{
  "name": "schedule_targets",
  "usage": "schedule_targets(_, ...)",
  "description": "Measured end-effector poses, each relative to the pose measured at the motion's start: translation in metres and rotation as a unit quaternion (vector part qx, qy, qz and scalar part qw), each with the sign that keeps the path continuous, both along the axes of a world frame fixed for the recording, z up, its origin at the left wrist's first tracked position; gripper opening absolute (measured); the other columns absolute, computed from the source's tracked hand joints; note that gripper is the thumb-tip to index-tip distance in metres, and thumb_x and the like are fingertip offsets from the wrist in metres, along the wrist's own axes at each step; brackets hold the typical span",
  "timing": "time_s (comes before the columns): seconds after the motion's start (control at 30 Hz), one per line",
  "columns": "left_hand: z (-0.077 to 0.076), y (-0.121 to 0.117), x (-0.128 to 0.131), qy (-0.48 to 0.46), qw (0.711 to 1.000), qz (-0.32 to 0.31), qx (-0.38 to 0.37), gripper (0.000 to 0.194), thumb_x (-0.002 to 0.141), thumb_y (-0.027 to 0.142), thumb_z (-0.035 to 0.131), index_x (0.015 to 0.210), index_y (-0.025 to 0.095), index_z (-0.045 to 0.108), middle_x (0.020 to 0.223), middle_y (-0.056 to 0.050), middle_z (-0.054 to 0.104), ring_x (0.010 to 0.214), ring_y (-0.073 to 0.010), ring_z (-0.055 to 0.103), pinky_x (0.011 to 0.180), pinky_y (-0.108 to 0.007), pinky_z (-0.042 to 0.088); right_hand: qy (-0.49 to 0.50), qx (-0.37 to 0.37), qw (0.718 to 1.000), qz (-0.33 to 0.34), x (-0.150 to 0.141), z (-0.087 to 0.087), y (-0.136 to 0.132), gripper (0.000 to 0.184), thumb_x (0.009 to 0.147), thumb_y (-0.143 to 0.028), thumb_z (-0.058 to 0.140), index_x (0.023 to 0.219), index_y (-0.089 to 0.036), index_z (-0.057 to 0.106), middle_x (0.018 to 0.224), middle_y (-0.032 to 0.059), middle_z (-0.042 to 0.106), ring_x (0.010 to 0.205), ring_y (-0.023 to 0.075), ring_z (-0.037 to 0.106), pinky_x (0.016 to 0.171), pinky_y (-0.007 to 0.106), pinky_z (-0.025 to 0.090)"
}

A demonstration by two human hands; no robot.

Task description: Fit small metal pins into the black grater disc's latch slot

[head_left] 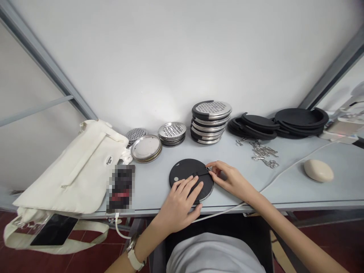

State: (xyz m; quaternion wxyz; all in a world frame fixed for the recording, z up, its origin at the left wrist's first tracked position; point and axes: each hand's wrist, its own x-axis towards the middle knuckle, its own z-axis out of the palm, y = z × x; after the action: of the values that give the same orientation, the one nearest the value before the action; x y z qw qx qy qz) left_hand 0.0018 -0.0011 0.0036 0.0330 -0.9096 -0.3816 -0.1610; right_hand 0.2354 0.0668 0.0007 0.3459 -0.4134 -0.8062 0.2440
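Observation:
A round black holder [182, 168] lies flat on the table in front of me, with a silver edge along its lower right. My left hand [182, 203] rests on top of it, fingers spread and flat, thumb by the near rim. At the right rim, my right hand [224, 176] pinches a small metal clasp [207, 168] between thumb and fingertips. Several similar metal clasps [264, 151] lie loose to the right. Behind the holder stands a stack of grater discs [212, 121] with black rims.
Left of the stack are grater plates [172, 132] and plain metal discs [146, 148]. Black round holders [256, 127] are piled at the right. A white bag [71, 170], a blurred phone [122, 187], a cable [284, 172] and a cream rounded object [318, 170] also lie on the table.

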Motion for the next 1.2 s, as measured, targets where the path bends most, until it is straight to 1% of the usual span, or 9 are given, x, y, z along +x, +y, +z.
schedule_targets(0.17, 0.0004, 0.0003, -0.0001, 0.000, 1.000, 0.002, 0.007, 0.053, 0.094, 0.030, 0.046, 0.145, 0.015, 0.039, 0.150, -0.011, 0.038, 0.138, -0.0250, 0.034, 0.110, -0.042, 0.031, -0.002, -0.004, 1.000, -0.003, 0.0006, -0.0003, -0.0005, 0.020, 0.094, -0.027, 0.048, 0.110, -0.020, 0.057, 0.079, 0.0032, 0.061, 0.073, 0.0180, 0.061, 0.072, 0.033, 0.052)
schedule_targets(0.57, -0.0003, 0.0005, -0.0004, -0.003, 1.000, 0.001, -0.003, 0.053, 0.095, 0.030, 0.045, 0.145, 0.015, 0.038, 0.152, -0.010, 0.035, 0.139, -0.0247, 0.032, 0.110, -0.042, 0.030, -0.001, -0.002, 1.000, -0.003, -0.0004, -0.0008, 0.0001, 0.021, 0.095, -0.028, 0.047, 0.111, -0.019, 0.057, 0.078, 0.0028, 0.061, 0.071, 0.0180, 0.060, 0.070, 0.032, 0.052)
schedule_targets(0.83, 0.0006, 0.0000, 0.0000, 0.000, 1.000, 0.002, 0.011, 0.053, 0.094, 0.030, 0.046, 0.144, 0.015, 0.040, 0.150, -0.011, 0.039, 0.138, -0.0249, 0.035, 0.109, -0.042, 0.032, -0.008, 0.009, 1.000, 0.000, 0.0004, 0.0004, 0.0007, 0.021, 0.096, -0.029, 0.047, 0.107, -0.020, 0.062, 0.085, 0.0058, 0.064, 0.076, 0.0195, 0.062, 0.073, 0.034, 0.052)
schedule_targets(1.2, 0.0005, 0.0004, -0.0002, -0.005, 1.000, -0.003, 0.000, 0.053, 0.094, 0.031, 0.046, 0.145, 0.014, 0.039, 0.151, -0.011, 0.037, 0.139, -0.0249, 0.033, 0.110, -0.042, 0.032, -0.004, 0.002, 1.000, -0.005, -0.0012, 0.0018, -0.0003, 0.021, 0.097, -0.028, 0.045, 0.108, -0.021, 0.061, 0.089, 0.0073, 0.066, 0.079, 0.0205, 0.064, 0.075, 0.035, 0.052)
